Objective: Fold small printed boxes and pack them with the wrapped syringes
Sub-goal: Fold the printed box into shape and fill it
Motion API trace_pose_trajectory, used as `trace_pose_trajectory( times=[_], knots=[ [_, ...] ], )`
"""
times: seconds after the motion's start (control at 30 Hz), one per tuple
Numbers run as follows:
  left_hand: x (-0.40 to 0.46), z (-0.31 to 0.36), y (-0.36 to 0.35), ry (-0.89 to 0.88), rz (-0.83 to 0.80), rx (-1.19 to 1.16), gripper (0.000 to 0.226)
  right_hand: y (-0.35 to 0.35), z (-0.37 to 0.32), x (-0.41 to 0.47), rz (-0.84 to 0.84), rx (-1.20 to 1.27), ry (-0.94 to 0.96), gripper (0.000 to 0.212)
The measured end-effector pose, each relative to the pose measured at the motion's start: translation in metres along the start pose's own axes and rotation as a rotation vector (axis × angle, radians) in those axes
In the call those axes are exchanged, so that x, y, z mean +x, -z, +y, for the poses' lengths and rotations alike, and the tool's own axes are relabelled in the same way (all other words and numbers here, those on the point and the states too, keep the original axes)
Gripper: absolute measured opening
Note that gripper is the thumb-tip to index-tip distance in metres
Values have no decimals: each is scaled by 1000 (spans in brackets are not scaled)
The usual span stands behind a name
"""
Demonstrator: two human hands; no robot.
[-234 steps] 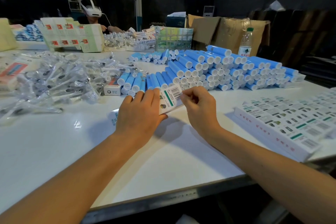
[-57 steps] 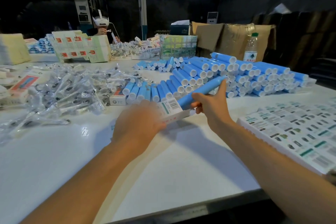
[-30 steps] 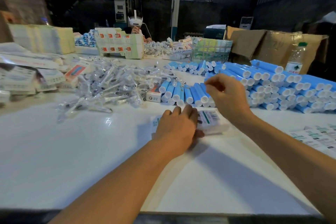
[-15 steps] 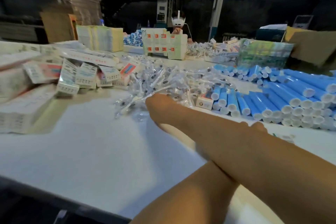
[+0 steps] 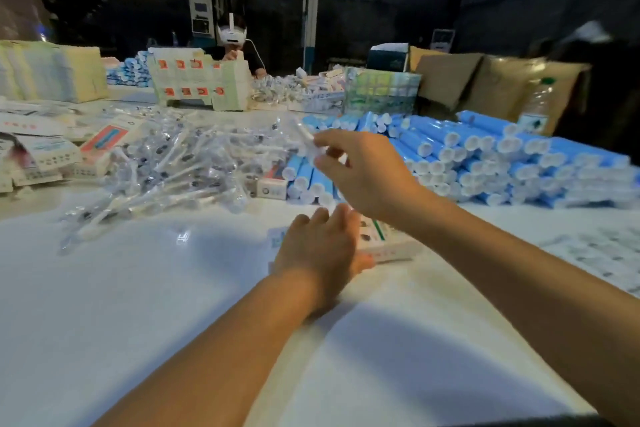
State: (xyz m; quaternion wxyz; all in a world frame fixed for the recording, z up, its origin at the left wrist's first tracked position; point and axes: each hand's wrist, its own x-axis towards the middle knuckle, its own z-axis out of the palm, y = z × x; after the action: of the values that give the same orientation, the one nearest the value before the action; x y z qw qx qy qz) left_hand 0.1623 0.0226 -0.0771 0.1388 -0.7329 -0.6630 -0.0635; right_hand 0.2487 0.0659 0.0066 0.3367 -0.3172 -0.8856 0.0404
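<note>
Packing step | pinching wrapped syringe (image 5: 306,135) in right hand (image 5: 367,173), above box | pressing box (image 5: 388,241) flat under spread left hand (image 5: 320,248) | next, likely: aligning syringe tip with box's open end.

I see blue tubes with white caps (image 5: 485,152), clear-wrapped syringes (image 5: 180,163), a glossy white surface (image 5: 138,305), and a white green-striped box (image 5: 384,243).

Two bare forearms reach in from the lower frame, sleeveless to the picture's edge. The left hand (image 5: 320,246) and right hand (image 5: 367,173) wear no gloves, rings, watch or wristband; blur hides the nails.
</note>
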Motion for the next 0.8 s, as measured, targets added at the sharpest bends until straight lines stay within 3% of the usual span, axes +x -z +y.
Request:
trace_pose_trajectory(
  times=[0.1, 0.2, 0.53, 0.8],
  knots=[
    [1, 3, 3, -16, 107, -36, 61, 30, 64, -41, 141, -60, -216, 22],
    [2, 5, 4, 6, 130, -75, 67, 29, 105, -77, 116, -140, -323, 33],
    [0, 3, 2, 74, 170, -47, 70, 23, 116, -99, 123, -223, -167, 21],
    [-1, 4, 0, 75, 189, -53, 67, 33, 112, -106, 222, -246, -172, 17]
  ],
)
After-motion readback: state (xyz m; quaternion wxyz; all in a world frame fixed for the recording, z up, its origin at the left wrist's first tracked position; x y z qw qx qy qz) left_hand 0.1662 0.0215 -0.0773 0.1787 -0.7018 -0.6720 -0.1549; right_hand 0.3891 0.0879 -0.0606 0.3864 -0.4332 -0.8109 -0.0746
